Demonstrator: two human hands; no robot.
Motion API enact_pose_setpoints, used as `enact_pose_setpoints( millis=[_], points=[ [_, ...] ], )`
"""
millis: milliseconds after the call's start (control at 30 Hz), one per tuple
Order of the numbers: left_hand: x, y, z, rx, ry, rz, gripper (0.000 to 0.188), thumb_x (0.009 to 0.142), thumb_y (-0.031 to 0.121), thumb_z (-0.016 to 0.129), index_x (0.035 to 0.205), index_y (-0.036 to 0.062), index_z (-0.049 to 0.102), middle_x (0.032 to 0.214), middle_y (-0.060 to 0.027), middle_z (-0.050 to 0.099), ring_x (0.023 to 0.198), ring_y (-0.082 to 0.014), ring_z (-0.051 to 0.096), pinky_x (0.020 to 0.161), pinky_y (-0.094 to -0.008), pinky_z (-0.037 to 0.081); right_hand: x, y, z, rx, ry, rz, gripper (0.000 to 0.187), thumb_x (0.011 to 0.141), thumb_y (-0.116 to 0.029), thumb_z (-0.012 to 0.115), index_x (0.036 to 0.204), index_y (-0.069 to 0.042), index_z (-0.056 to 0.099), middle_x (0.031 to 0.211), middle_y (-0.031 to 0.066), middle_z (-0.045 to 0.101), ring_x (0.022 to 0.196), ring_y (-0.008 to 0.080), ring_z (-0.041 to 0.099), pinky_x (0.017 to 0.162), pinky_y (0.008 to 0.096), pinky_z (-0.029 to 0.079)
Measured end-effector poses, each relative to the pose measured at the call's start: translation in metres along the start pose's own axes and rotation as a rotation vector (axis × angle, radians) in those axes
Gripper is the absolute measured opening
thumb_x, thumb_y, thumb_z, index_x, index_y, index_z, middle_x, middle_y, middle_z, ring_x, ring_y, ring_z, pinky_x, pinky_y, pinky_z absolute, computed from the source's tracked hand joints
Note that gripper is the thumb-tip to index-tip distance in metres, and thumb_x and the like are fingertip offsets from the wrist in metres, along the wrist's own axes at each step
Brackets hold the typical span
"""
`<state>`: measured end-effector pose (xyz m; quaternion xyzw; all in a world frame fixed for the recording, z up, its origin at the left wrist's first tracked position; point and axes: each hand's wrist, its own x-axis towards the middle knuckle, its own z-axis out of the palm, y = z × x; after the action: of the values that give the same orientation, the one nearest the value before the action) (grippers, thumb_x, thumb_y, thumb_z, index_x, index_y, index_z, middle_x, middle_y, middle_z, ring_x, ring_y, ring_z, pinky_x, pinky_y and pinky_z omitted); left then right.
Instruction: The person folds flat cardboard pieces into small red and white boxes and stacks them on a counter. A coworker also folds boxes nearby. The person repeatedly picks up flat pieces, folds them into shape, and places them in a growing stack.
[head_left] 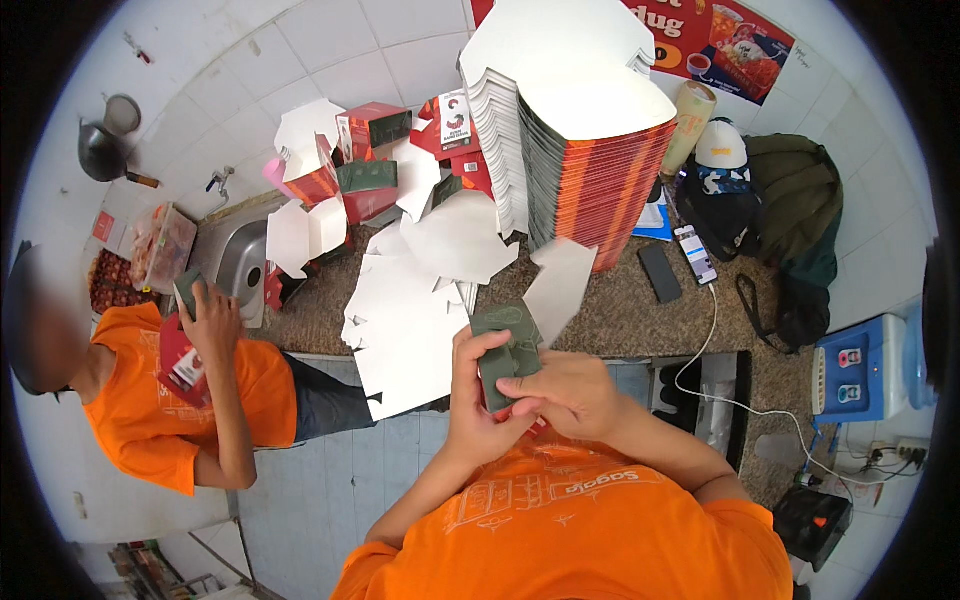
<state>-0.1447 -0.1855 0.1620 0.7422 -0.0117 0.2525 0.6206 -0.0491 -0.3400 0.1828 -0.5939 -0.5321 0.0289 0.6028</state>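
Close to my body, over the counter's front edge, I hold a dark green cardboard food box, partly folded. Along its left side and underneath, the fingers and thumb of my left hand wrap round it. My right hand grips the box from the right, its thumb pressed on the green flaps. A white inner panel sticks up just beyond the box; whether it belongs to it I cannot tell. Flat white carton blanks lie ahead to the left. A tall stack of red and green carton blanks stands farther back.
Several folded red and green boxes crowd the back left, near the sink. At left, a co-worker in orange holds a red carton. On the right lie two phones, a charging cable, bags and a blue water dispenser.
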Motion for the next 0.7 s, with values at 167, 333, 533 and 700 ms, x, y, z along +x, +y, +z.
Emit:
enact_pose_setpoints(
  millis=[167, 333, 533, 700],
  points=[
    [-0.003, 0.021, 0.001, -0.174, 0.043, 0.053, 0.078, 0.073, 0.022, 0.096, 0.137, 0.0117, 0.052, 0.141, -0.0205, 0.041, 0.132, -0.0349, 0.050, 0.108, -0.0458, 0.045, 0.006, -0.015, -0.027, 0.033, 0.172, -0.042, 0.038, 0.102, -0.018, 0.070, 0.137, -0.004, 0.065, 0.122, 0.0145, 0.072, 0.111, 0.0275, 0.069, 0.099, 0.0442, 0.052],
    [0.042, 0.076, 0.020, 0.009, -0.238, 0.630, 0.085, 0.070, 0.041, 0.095, 0.134, -0.0015, 0.057, 0.139, -0.0142, 0.057, 0.132, -0.0370, 0.054, 0.118, -0.0512, 0.033, 0.011, -0.043, -0.074, 0.249, 0.461, 0.297, 0.034, 0.100, -0.019, 0.070, 0.129, -0.003, 0.068, 0.115, 0.0122, 0.073, 0.103, 0.0231, 0.069, 0.091, 0.0409, 0.053],
    [0.103, 0.120, 0.067, 0.084, -0.086, 0.982, 0.079, 0.075, 0.040, 0.093, 0.143, 0.0183, 0.058, 0.154, -0.0194, 0.046, 0.137, -0.0435, 0.050, 0.115, -0.0644, 0.035, 0.105, -0.068, -0.179, 0.071, 0.260, 0.335, 0.029, 0.097, -0.021, 0.071, 0.120, -0.003, 0.072, 0.106, 0.0094, 0.075, 0.093, 0.0178, 0.068, 0.081, 0.0368, 0.054],
    [0.233, 0.138, -0.005, 0.572, -0.221, 0.955, 0.089, 0.068, 0.042, 0.095, 0.145, 0.0164, 0.058, 0.152, -0.0173, 0.052, 0.142, -0.0436, 0.043, 0.117, -0.0634, 0.033, 0.192, -0.033, -0.301, -0.153, 0.060, 0.524, 0.027, 0.095, -0.022, 0.071, 0.112, -0.002, 0.075, 0.099, 0.0072, 0.076, 0.084, 0.0133, 0.068, 0.073, 0.0335, 0.055]
  ],
)
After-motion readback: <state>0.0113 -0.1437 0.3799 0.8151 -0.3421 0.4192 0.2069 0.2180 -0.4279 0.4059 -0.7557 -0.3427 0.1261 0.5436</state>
